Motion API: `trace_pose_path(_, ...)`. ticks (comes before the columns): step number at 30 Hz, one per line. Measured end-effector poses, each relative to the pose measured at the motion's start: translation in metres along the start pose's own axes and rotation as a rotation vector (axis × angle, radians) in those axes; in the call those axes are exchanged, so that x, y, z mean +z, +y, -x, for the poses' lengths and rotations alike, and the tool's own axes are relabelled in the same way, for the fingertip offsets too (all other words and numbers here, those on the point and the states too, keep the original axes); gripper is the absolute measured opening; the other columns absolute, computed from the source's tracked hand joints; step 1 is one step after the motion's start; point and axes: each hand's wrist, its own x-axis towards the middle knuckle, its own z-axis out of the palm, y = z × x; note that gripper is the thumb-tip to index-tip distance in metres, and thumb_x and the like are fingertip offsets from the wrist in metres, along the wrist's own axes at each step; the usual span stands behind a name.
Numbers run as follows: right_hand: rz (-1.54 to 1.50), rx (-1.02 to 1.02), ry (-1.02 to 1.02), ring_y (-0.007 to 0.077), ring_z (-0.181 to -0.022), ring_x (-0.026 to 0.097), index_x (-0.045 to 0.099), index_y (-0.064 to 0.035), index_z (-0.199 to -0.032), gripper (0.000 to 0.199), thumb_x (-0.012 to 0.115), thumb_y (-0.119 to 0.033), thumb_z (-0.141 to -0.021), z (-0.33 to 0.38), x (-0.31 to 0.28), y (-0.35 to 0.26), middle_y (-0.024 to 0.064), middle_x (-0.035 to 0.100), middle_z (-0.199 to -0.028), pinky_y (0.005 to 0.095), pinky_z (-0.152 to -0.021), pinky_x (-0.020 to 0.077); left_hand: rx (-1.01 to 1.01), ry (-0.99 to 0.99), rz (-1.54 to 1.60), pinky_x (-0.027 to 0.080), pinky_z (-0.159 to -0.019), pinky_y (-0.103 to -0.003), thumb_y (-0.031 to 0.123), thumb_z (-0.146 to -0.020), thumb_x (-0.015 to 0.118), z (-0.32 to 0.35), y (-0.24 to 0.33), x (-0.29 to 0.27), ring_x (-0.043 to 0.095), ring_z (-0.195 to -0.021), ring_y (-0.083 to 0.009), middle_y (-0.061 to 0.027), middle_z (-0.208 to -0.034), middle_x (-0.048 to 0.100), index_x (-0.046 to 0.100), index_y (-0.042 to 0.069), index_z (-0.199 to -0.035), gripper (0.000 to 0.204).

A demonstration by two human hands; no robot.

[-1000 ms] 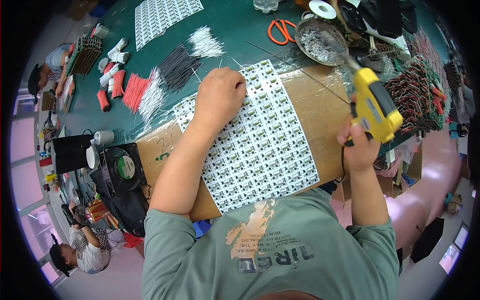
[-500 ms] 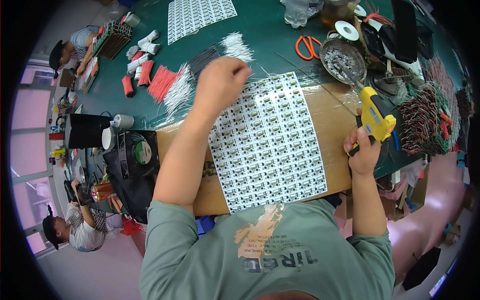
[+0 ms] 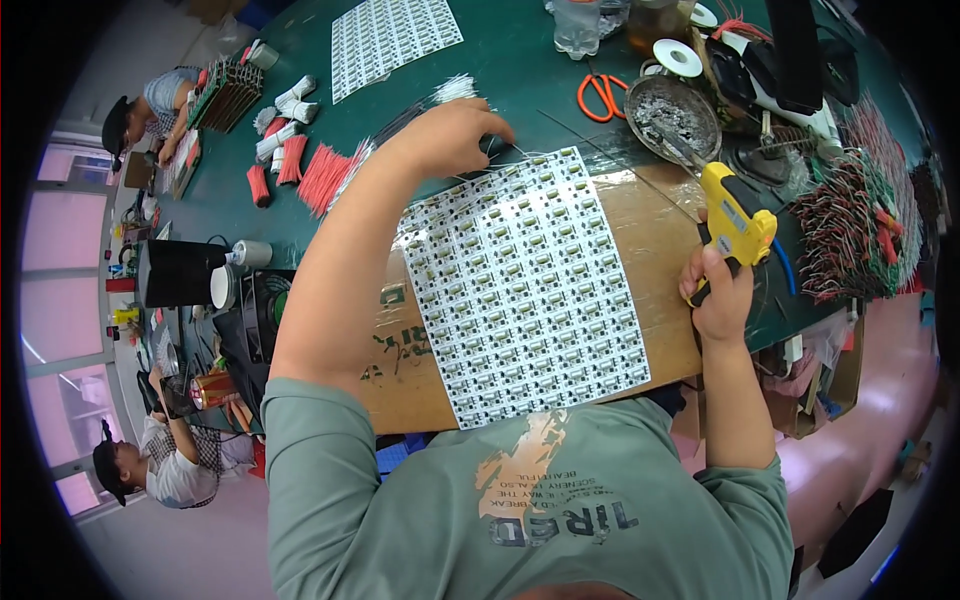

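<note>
A white sheet of circuit boards [image 3: 530, 290] with rows of small components lies before me on a brown board [image 3: 660, 240]. My left hand [image 3: 455, 140] hovers at the sheet's far edge, thumb and bent forefinger apart, a gap between them. A thin white wire [image 3: 521, 152] lies by those fingertips; I see no firm hold on it. Right of the sheet, my right hand [image 3: 722, 295] grips a yellow soldering gun [image 3: 738, 215] by its handle. Its front end points toward a round metal pan [image 3: 708, 112] of grey solder scraps.
Beyond my left arm lie red wires [image 3: 322, 178], white wires [image 3: 455, 89] and tied wire bundles [image 3: 290, 160]. Orange-handled scissors [image 3: 602, 97] rest left of the pan. Stacked wired boards [image 3: 850, 230] stand at the right. A second white sheet [image 3: 395, 40] lies far back. Two people work at the left.
My left hand has shifted slightly right and its thumb and forefinger have parted. The soldering gun has moved a little left with my right hand.
</note>
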Motion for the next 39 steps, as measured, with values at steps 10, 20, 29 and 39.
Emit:
trace_pose_path(10,-0.047,0.029,-0.004,0.0109,-0.055,0.047,0.047,0.0048,-0.13,0.045,0.057,-0.015,-0.091,-0.001,-0.002,0.002,0.0019,0.047,-0.068,0.0254,-0.052,0.0405,-0.018,-0.069,0.057,0.049,-0.078,-0.037,0.016,-0.074,0.071,0.001,-0.014,0.002,0.061,-0.088,-0.0279,-0.0101,-0.092,0.063,0.071,0.009,-0.098,0.025)
trace_pose_path(20,-0.012,0.025,0.031,0.0113,-0.05,0.042,0.043,0.0043,-0.132,0.047,0.055,-0.016,-0.091,-0.002,0.004,0.001,0.0011,0.043,-0.063,0.0255,-0.048,0.0372,0.012,0.018,0.102,0.049,-0.077,-0.038,0.017,-0.077,0.069,0.008,-0.018,0.007,0.061,-0.087,-0.0281,-0.0107,-0.091,0.063,0.07,0.005,-0.09,0.018)
trace_pose_path(29,-0.012,0.026,0.04,0.0114,-0.05,0.043,0.043,0.0035,-0.13,0.045,0.055,-0.015,-0.091,-0.002,0.004,0.0,0.0014,0.043,-0.063,0.0252,-0.048,0.0374,-0.037,0.012,0.123,0.048,-0.077,-0.037,0.016,-0.078,0.068,-0.014,0.005,-0.002,0.061,-0.087,-0.0271,-0.0112,-0.088,0.063,0.07,0.005,-0.09,0.017)
trace_pose_path(39,-0.03,0.038,0.055,0.0118,-0.05,0.043,0.043,0.0032,-0.131,0.046,0.055,-0.016,-0.09,-0.003,0.002,0.001,0.0017,0.044,-0.064,0.0257,-0.048,0.0377,0.056,-0.172,0.016,0.049,-0.077,-0.038,0.016,-0.078,0.065,-0.031,0.006,0.0,0.061,-0.088,-0.0287,-0.0114,-0.094,0.062,0.069,0.006,-0.089,0.015)
